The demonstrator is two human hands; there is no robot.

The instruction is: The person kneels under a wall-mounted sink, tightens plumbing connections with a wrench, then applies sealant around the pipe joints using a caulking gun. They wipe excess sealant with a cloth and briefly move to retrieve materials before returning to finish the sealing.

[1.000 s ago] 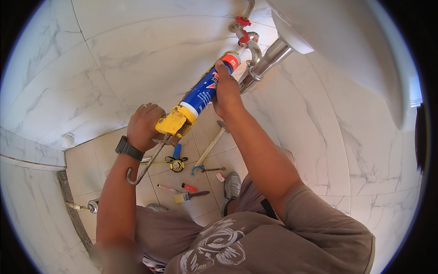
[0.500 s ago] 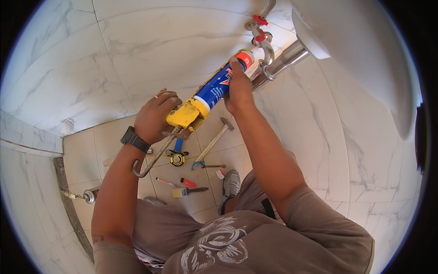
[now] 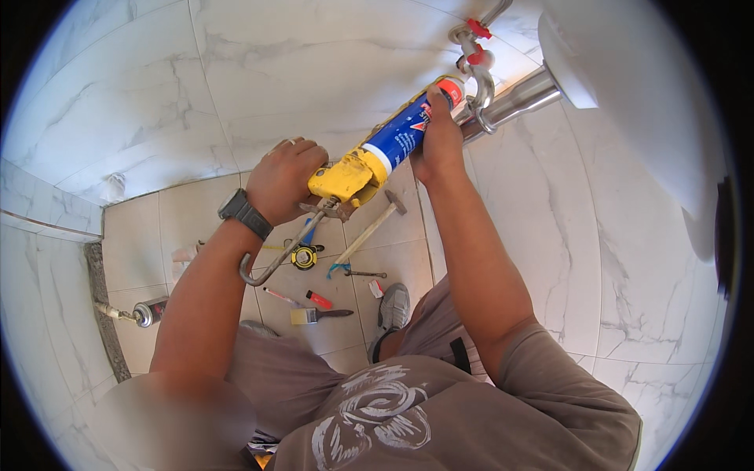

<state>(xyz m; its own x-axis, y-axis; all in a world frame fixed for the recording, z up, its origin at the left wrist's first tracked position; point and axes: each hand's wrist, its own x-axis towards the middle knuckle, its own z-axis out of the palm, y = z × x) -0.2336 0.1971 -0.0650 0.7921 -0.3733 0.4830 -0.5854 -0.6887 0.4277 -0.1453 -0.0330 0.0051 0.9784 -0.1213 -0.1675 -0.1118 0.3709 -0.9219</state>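
Note:
A yellow caulking gun (image 3: 342, 182) carries a blue sealant cartridge (image 3: 402, 132) with a red tip that points up at the chrome drain pipe (image 3: 514, 100) under a white basin (image 3: 620, 71). My left hand (image 3: 284, 177), with a black watch on the wrist, grips the gun's handle and trigger. My right hand (image 3: 437, 140) wraps the front of the cartridge close to the pipe. The gun's hooked steel rod (image 3: 275, 263) hangs down behind the handle.
Red-handled shut-off valves (image 3: 474, 43) sit on the marble wall above the pipe. On the tiled floor lie a hammer (image 3: 371, 231), a tape measure (image 3: 303, 256), a small brush (image 3: 318, 315), a red marker (image 3: 318, 299) and a spray can (image 3: 148, 311). My shoe (image 3: 393, 308) rests near them.
Both hands and the caulking gun have risen toward the pipe, and the cartridge tip now sits closer to the chrome pipe and valves.

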